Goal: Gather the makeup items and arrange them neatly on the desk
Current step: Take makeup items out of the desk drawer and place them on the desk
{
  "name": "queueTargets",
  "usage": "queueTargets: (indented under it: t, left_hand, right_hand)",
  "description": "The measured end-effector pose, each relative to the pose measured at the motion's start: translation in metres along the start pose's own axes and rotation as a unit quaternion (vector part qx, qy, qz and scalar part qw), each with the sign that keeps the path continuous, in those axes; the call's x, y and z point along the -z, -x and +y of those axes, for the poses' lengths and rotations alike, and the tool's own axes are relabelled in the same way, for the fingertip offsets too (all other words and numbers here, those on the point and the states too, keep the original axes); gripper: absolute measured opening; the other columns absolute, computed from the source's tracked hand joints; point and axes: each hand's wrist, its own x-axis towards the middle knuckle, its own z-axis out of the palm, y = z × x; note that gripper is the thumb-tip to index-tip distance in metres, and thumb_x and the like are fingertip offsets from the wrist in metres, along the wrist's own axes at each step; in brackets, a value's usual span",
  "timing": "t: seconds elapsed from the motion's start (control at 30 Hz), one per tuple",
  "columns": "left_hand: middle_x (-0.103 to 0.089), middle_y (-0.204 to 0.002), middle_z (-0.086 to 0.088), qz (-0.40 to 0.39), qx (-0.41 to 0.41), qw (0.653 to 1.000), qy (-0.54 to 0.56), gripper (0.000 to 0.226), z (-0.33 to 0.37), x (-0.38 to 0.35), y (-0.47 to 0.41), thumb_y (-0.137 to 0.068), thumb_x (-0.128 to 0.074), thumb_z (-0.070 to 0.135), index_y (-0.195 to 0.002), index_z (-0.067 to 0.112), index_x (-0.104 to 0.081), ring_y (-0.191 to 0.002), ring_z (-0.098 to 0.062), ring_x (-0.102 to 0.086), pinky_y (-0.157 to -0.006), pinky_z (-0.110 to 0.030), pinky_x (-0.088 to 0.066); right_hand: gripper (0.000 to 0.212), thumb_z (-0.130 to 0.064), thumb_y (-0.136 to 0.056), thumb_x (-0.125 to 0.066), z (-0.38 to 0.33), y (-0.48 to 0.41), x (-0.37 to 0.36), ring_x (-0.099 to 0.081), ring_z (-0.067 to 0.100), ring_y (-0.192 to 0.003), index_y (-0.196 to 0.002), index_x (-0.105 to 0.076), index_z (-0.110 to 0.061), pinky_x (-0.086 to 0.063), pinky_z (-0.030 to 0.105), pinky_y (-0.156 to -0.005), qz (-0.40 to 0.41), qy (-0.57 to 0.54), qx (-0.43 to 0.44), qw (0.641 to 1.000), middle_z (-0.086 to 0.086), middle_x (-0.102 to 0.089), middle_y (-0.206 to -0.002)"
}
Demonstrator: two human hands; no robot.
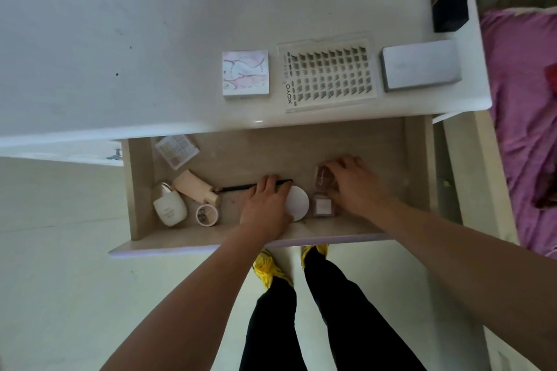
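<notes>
Wooden drawer (271,153) open below the desk (150,69): right hand (352,187) grips brown case (323,175); left hand (265,205) covers black pencil (238,188) and white compact (299,203) — grasp cannot be told.

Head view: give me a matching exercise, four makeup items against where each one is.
Items
1. lash tray
2. round white compact
3. clear eyeshadow palette
4. brown clear case

Places
A. in the drawer, far left corner
B. on the desk, beside the marbled palette
C. in the drawer, held by the right hand
D. in the drawer, partly under the left hand

Pairs: 1-B, 2-D, 3-A, 4-C
</notes>
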Motion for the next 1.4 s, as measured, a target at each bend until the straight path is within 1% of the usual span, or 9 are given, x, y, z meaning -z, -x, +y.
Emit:
queueTargets:
  t: [0.23,0.37,0.5,0.63,0.73,1.0,1.07,1.2,1.4]
  left_hand:
    - [-0.049,-0.134,0.000,0.076,-0.057,0.995,0.012,0.045,0.008,0.009,0.005,-0.085,-0.058,0.023,-0.128,0.020,-0.048,-0.123,-0.025,-0.040,-0.093,-0.033,-0.034]
    - [-0.056,-0.117,-0.004,0.085,-0.036,0.991,0.094,0.031,0.012,0.015,0.006,-0.085,-0.056,0.013,-0.116,0.016,-0.054,-0.107,-0.026,-0.050,-0.071,-0.030,-0.029]
    - [-0.059,-0.109,-0.005,0.061,0.019,0.978,0.200,0.032,0.002,0.014,0.005,-0.081,-0.064,0.015,-0.112,0.017,-0.055,-0.094,-0.029,-0.059,-0.074,-0.036,-0.047]
    - [-0.064,-0.109,-0.006,0.079,0.097,0.948,0.294,0.045,-0.018,0.017,0.018,-0.078,-0.071,0.011,-0.122,0.012,-0.060,-0.098,-0.024,-0.060,-0.076,-0.026,-0.041]
    - [-0.066,-0.093,-0.007,0.107,0.153,0.921,0.342,0.036,-0.033,0.022,0.035,-0.075,-0.073,0.005,-0.111,0.009,-0.067,-0.089,-0.028,-0.062,-0.075,-0.032,-0.047]
    - [-0.066,-0.087,-0.005,0.147,0.193,0.840,0.485,0.028,-0.052,0.057,0.078,-0.070,-0.074,0.017,-0.097,0.019,-0.066,-0.085,-0.026,-0.064,-0.077,-0.042,-0.053]
    - [-0.066,-0.086,-0.002,0.166,0.198,0.814,0.521,0.027,-0.054,0.076,0.089,-0.076,-0.076,0.009,-0.101,0.016,-0.067,-0.083,-0.021,-0.065,-0.075,-0.043,-0.055]
    - [-0.069,-0.089,0.004,0.213,0.191,0.774,0.565,0.029,-0.070,0.114,0.107,-0.080,-0.076,0.006,-0.106,0.017,-0.066,-0.076,-0.002,-0.066,-0.062,-0.016,-0.052]
    - [-0.065,-0.085,-0.003,0.264,0.223,0.708,0.615,0.025,-0.111,0.168,0.107,-0.078,-0.077,0.001,-0.092,0.018,-0.066,-0.078,-0.017,-0.062,-0.072,-0.031,-0.052]
  right_hand:
    - [0.021,-0.026,-0.092,-0.061,0.019,0.003,-0.001,-0.061,0.028,-0.097,-0.107,-0.067,-0.013,-0.045,0.029,-0.077,-0.044,-0.107,-0.056,0.992,0.013,-0.065,-0.112]
    - [0.043,-0.024,-0.088,-0.066,0.023,0.013,-0.006,-0.059,0.029,-0.108,-0.129,-0.055,-0.016,-0.049,0.037,-0.090,-0.022,-0.127,-0.070,0.989,0.011,-0.057,-0.126]
    - [0.059,-0.031,-0.088,-0.066,0.008,0.004,0.004,-0.048,0.031,-0.124,-0.142,-0.045,-0.020,-0.046,0.039,-0.096,0.017,-0.106,-0.013,0.994,0.011,-0.045,-0.140]
    - [0.073,-0.052,-0.081,-0.070,-0.013,-0.010,0.003,-0.040,0.032,-0.127,-0.144,-0.042,-0.027,-0.043,0.039,-0.095,-0.025,-0.026,0.009,0.999,0.010,-0.040,-0.138]
    - [0.064,-0.050,-0.080,-0.070,-0.024,-0.013,-0.007,-0.041,0.031,-0.122,-0.132,-0.051,-0.019,-0.045,0.038,-0.089,-0.019,0.027,0.009,0.999,0.012,-0.040,-0.134]
    - [0.018,-0.028,-0.092,-0.060,-0.030,0.002,0.003,-0.058,0.027,-0.095,-0.102,-0.058,-0.013,-0.034,0.030,-0.065,0.006,-0.071,0.006,0.997,0.008,-0.065,-0.102]
    - [0.015,-0.027,-0.092,-0.060,-0.032,0.013,0.016,-0.060,0.026,-0.088,-0.099,-0.059,-0.014,-0.035,0.030,-0.064,0.027,-0.108,0.009,0.994,0.007,-0.065,-0.095]
    - [0.020,-0.034,-0.093,-0.062,-0.049,0.035,0.051,-0.061,0.021,-0.079,-0.105,-0.060,-0.019,-0.046,0.034,-0.067,0.052,-0.173,0.032,0.983,-0.001,-0.067,-0.090]
    - [0.026,-0.036,-0.090,-0.065,-0.108,0.033,0.114,-0.059,0.015,-0.083,-0.113,-0.064,-0.023,-0.048,0.034,-0.074,0.095,-0.192,0.072,0.974,-0.002,-0.065,-0.095]
